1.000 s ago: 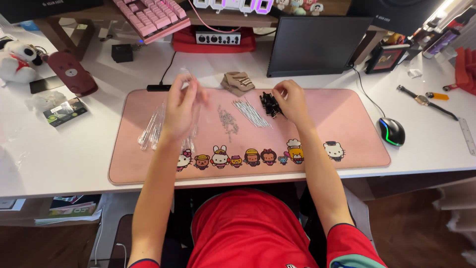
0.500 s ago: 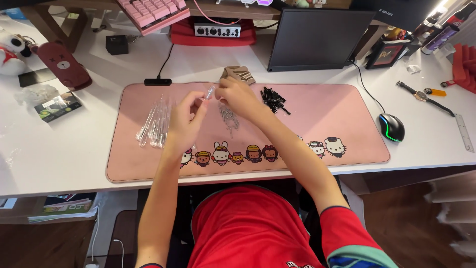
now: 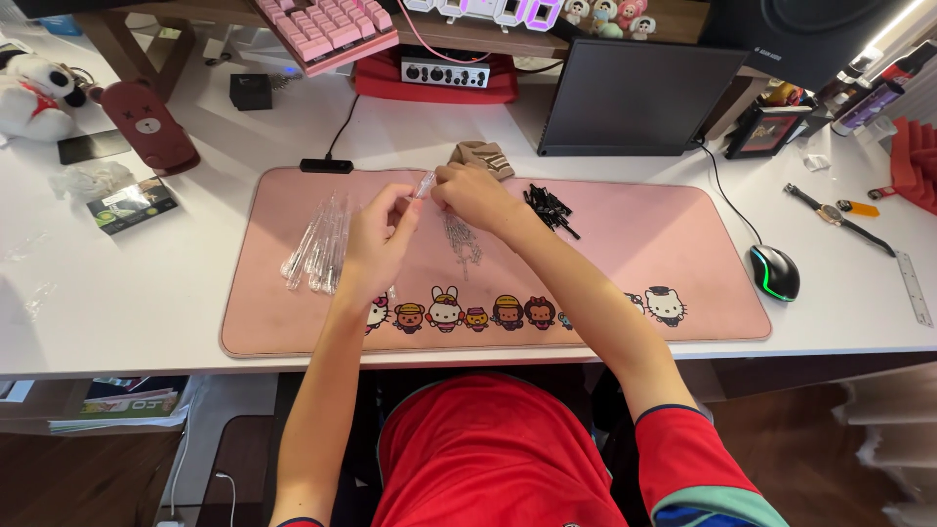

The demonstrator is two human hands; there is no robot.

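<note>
Both of my hands meet above the middle of a pink desk mat (image 3: 664, 263). My left hand (image 3: 379, 234) and my right hand (image 3: 472, 193) together pinch a small clear plastic tube (image 3: 424, 183), tilted up to the right. A row of clear tubes (image 3: 317, 246) lies on the mat left of my left hand. Thin metal springs (image 3: 463, 240) lie below my right hand. A pile of small black parts (image 3: 550, 208) sits on the mat to the right of my right hand.
A dark tablet (image 3: 634, 98) stands behind the mat, with a small brown object (image 3: 483, 156) at its left. A mouse (image 3: 775, 271) is right of the mat, a wristwatch (image 3: 835, 217) beyond it. A pink keyboard (image 3: 327, 27), a red case (image 3: 148, 127) and a plush toy (image 3: 34, 88) sit at the back left.
My right hand left the black parts and came left to meet my left hand at the clear tube. My left hand stays raised over the mat.
</note>
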